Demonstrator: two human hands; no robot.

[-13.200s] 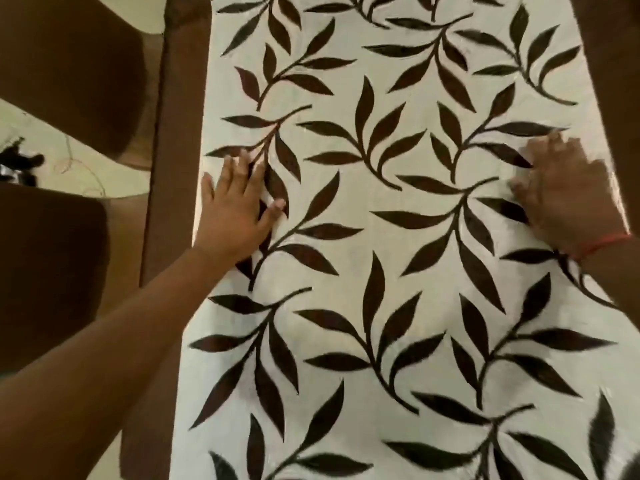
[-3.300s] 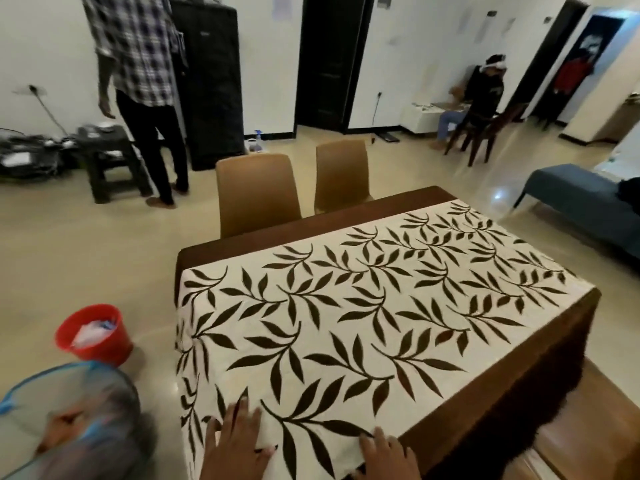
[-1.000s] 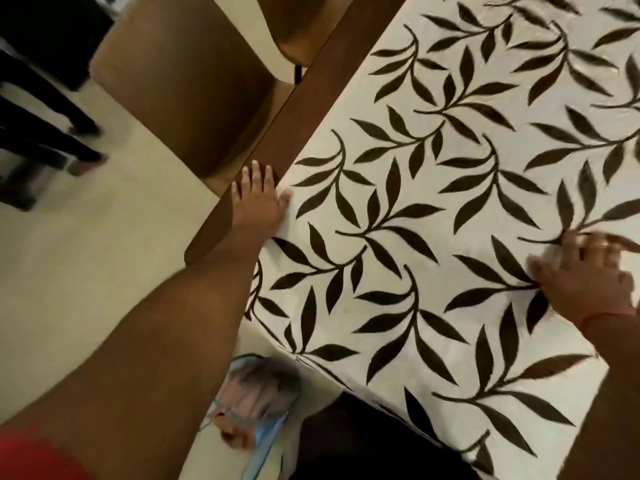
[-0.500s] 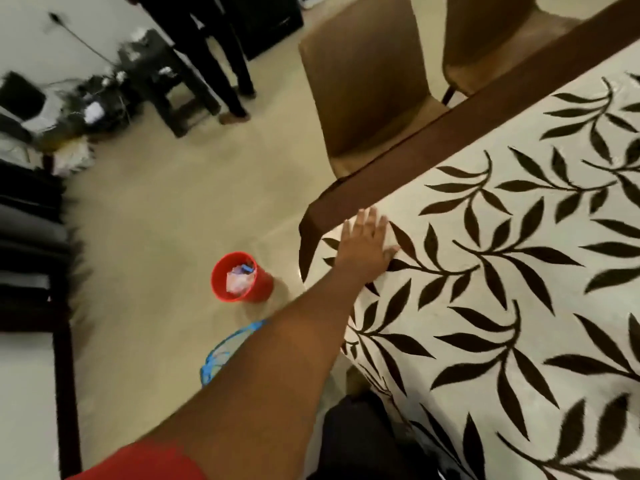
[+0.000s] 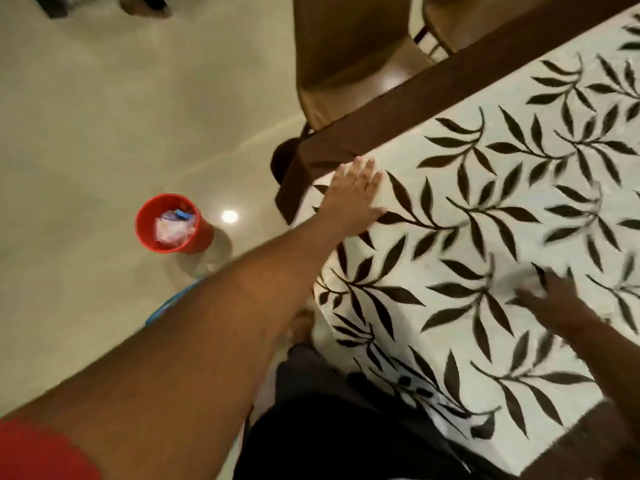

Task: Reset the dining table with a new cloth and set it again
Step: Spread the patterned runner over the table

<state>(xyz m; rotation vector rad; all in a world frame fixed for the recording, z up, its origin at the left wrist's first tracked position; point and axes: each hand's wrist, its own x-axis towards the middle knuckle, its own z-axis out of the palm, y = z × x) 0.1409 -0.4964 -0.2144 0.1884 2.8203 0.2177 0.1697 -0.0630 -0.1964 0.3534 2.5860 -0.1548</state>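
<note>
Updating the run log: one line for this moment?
left hand: flat on cloth corner | right hand: on cloth, blurred | table unset

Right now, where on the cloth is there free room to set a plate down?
Free: the leaf-print cloth between the left hand and right hand, and onward toward the brown border by the chair. Crowded: only under the hands. Nothing is set yet.

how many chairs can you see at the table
2. One chair stands at the table's far edge near the corner; a second chair is beside it to the right, cut off by the frame. Others may be out of view.
</note>
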